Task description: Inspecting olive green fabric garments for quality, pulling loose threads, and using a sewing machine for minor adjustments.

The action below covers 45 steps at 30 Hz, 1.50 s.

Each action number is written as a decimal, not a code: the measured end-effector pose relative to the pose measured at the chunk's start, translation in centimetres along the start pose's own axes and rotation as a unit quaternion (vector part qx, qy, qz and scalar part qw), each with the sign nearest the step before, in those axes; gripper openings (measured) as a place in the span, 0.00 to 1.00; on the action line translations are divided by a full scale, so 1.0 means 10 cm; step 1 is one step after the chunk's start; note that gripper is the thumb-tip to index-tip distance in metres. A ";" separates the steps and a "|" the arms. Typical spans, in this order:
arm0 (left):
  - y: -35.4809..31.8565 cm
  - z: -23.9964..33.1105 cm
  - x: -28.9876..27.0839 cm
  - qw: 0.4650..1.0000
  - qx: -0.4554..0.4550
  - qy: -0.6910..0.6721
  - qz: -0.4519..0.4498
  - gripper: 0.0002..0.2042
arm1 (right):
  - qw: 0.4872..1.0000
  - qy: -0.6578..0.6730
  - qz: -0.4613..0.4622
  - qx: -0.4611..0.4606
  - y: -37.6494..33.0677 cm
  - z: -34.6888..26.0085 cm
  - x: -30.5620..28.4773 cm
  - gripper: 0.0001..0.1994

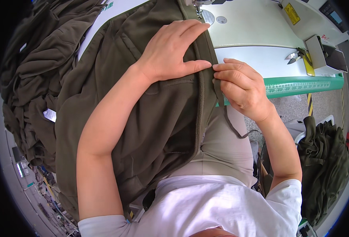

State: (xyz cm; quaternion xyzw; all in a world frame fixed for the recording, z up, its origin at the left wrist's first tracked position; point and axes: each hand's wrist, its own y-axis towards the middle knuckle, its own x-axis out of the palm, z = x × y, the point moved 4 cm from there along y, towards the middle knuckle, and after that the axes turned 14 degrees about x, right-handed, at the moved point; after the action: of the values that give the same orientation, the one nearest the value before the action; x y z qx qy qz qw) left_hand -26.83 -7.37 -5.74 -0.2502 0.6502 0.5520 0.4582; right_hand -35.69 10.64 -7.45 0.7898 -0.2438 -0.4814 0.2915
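Note:
A dark olive garment [164, 106] spreads over the table's left part and down across my lap. My left hand [174, 49] lies flat on it with fingers stretched, fingertips close to the sewing machine's presser foot [199, 13] and thumb pointing to the garment's right edge. With fingertips pinched together, my right hand [239, 87] holds a narrow dark fabric strip [230, 123] at that edge. The strip's loose end hangs down over my thigh and curls to the right. What lies right under the pinching fingertips is partly hidden.
More dark olive garments [44, 79] are heaped at the left. Thread snips [293, 57] lie beside an open small box [320, 55] at the right. A green ruler strip [301, 86] runs along the table's front edge. Further dark cloth [326, 158] hangs at the lower right.

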 end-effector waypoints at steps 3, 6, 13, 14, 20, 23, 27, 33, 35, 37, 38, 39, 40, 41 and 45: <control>0.00 -0.03 0.05 1.000 -0.001 0.008 -0.006 0.30 | 1.000 -0.012 -0.007 0.018 -0.01 0.02 0.01 0.07; -0.01 -0.06 0.06 1.000 -0.011 -0.002 -0.007 0.32 | 0.999 -0.008 -0.025 0.020 0.01 0.02 -0.01 0.07; -0.02 -0.09 0.07 1.000 -0.024 -0.008 -0.003 0.32 | 0.997 0.003 -0.065 0.035 0.10 0.02 -0.02 0.06; -0.01 -0.10 0.08 1.000 -0.024 -0.008 -0.002 0.32 | 0.997 0.000 -0.070 0.038 0.10 0.03 -0.02 0.06; 0.00 -0.19 0.10 1.000 -0.026 0.000 0.003 0.30 | 0.996 -0.004 -0.084 0.037 0.19 0.09 -0.02 0.06; 0.01 -0.23 0.10 1.000 -0.027 0.003 0.000 0.29 | 0.993 -0.012 -0.092 0.066 0.20 0.14 0.01 0.06; 0.01 -0.25 0.09 1.000 -0.025 0.001 -0.006 0.28 | 0.993 -0.016 -0.097 0.063 0.22 0.13 0.02 0.07; 0.04 -0.34 0.11 1.000 -0.021 0.010 -0.003 0.26 | 0.992 -0.014 -0.095 0.083 0.23 0.16 0.04 0.08; 0.06 -0.42 0.11 1.000 -0.028 -0.006 -0.005 0.26 | 0.992 -0.014 -0.081 0.099 0.23 0.18 0.05 0.09; 0.04 -0.45 0.08 0.998 -0.044 -0.039 -0.009 0.25 | 0.992 -0.031 -0.070 0.097 0.22 0.12 0.03 0.10; -0.01 -0.44 0.02 0.998 -0.047 -0.038 -0.008 0.25 | 0.993 -0.046 -0.057 0.095 0.21 0.10 0.01 0.12; -0.08 -0.46 -0.05 0.993 -0.076 -0.086 -0.009 0.24 | 0.993 -0.061 -0.045 0.092 0.20 0.07 0.00 0.13; -0.16 -0.47 -0.12 0.985 -0.104 -0.137 -0.008 0.24 | 0.993 -0.061 -0.048 0.091 0.11 0.00 0.00 0.13; -0.26 -0.50 -0.22 0.974 -0.134 -0.183 -0.008 0.24 | 0.993 -0.004 -0.010 0.117 -0.05 -0.11 -0.03 0.13; -0.65 -0.32 -0.60 0.952 -0.159 0.177 -0.194 0.32 | 0.840 0.360 -0.039 0.405 -0.90 -0.69 0.20 0.15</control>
State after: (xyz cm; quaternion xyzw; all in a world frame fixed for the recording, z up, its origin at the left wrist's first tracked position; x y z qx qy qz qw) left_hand -19.77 -13.22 -3.76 -0.5347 0.5638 0.4956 0.3881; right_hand -27.67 17.23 -12.38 0.9639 -0.2642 -0.0326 -0.0061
